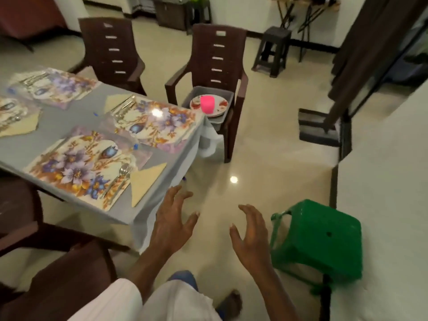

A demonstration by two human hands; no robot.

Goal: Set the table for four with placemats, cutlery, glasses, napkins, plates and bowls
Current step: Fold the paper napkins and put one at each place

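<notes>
The grey-clothed table (69, 126) on the left carries several floral placemats, the nearest (76, 167) with cutlery (118, 181) and a tan napkin (146, 181) beside it. A second mat (157, 123) also has cutlery (122, 107) and a napkin. On a brown chair (217, 66) beyond the table corner sits a grey tub (220, 119) holding stacked plates (217, 107) and a pink cup (206, 104). My left hand (172, 225) and my right hand (250, 237) hover over the floor with fingers spread, holding nothing.
A green plastic stool (324, 239) stands right of my right hand. Another brown chair (108, 52) is at the table's far side and one (58, 286) at bottom left. A dark stool (273, 49) and a doorway lie farther back. My bare foot (231, 302) is on the tiled floor.
</notes>
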